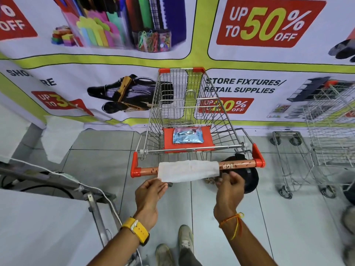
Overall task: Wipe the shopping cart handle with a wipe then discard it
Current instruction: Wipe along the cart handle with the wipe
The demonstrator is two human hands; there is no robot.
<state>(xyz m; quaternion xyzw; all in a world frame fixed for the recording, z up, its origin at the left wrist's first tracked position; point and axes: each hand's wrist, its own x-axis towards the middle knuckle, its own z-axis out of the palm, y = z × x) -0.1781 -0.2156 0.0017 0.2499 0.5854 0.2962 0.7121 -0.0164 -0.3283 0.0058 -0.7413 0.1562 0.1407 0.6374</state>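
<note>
**A:** Where is the wipe (189, 170) right now?

**B:** Draped flat over the middle of the cart handle (197, 167), covering most of the bar between its two orange end caps. The bare stretch with the printed number shows at the right end, a shorter bare bit at the left.

**A:** And the hands?

**B:** The left hand (150, 194) pinches the wipe's near left corner between thumb and fingertips. The right hand (229, 186) sits at the near right corner with its fingers drawn together; it looks like a pinch on the edge, though the contact is partly hidden, so I can't be sure.

**A:** How will the wipe behave?

**B:** It's a thin, limp sheet, very light, probably damp. It will cling to the bar and fold or bunch easily, and it could tear if pulled hard from the corners. No stiffness at all, so it follows whatever holds it.

**A:** So where should it be taken?

**B:** I'd wrap it round the bar and close a palm over it, rather than tugging the corners. The handle is smooth and rigid, so a wrapped sheet should slide along it well.

**A:** Anything else nearby?

**B:** A blue packet (187, 135) lies on the orange seat flap (208, 141) inside the cart (190, 104). I can't pick out a bin for certain.
</note>
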